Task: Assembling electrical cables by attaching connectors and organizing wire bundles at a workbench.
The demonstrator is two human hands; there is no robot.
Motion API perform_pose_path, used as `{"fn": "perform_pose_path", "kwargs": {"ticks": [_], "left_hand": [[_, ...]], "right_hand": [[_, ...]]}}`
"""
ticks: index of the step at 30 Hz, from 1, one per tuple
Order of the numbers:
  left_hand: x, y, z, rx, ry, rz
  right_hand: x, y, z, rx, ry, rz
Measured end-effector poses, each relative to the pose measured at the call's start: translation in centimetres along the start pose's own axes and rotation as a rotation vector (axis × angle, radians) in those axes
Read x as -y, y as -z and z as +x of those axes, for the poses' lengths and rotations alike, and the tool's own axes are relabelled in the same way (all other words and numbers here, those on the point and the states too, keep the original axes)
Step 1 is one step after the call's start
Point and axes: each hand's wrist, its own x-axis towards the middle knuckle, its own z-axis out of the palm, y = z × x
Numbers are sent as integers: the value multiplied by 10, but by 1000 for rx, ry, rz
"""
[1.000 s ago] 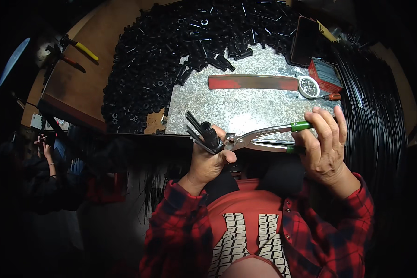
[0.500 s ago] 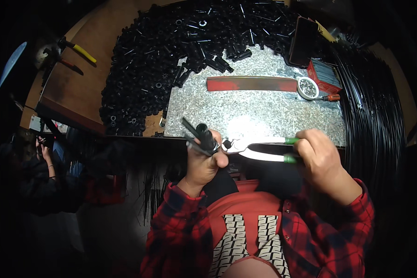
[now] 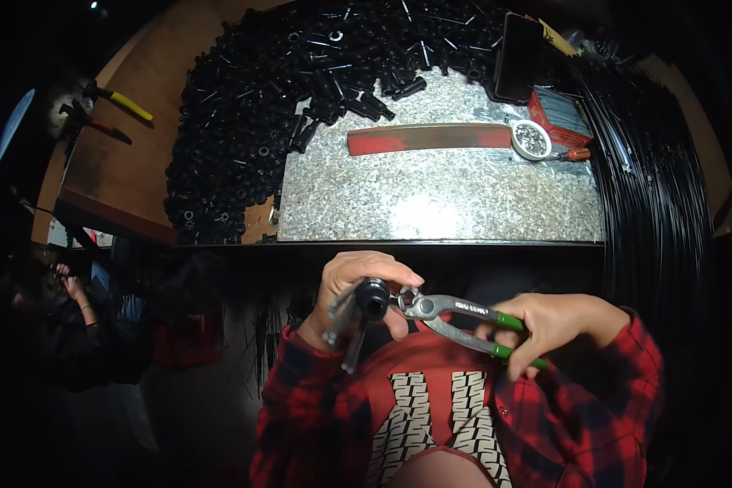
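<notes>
Held out over my lap, in front of the bench edge, a black tubular fitting shows its round open end. Several thin strips fan down from it, blurred by motion. My left hand is closed around this fitting, thumb and forefinger reaching toward the plier jaws. Green-handled end-cutting pliers are gripped by my right hand, its fingers wrapped about the spread handles. The jaws are beside the fitting, close to my left fingertips; whether they bite on anything is too small to tell.
A large heap of black fittings borders the speckled metal sheet. On that lie a red bar, a white bowl and a red box. Long black rods hang at right. Yellow-handled pliers lie left; another person's hand shows.
Both hands have come lower and closer to my body. The fitting has turned so its open end faces up toward me, and the pliers now slant downward to the right.
</notes>
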Motion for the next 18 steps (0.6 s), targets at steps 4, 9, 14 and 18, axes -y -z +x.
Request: {"fn": "perform_pose_path", "kwargs": {"ticks": [4,9,14,18], "left_hand": [[-12,-1,2,-182,123,159],[-3,-4,6,-284,221,-136],[5,7,3,-124,176,-76],[3,6,7,-243,276,-178]], "right_hand": [[-9,-12,3,-905,538,-969],[-11,-6,-1,-684,439,-602],[4,-6,0,-346,67,9],[-12,-5,11,-1017,572,-966]]}}
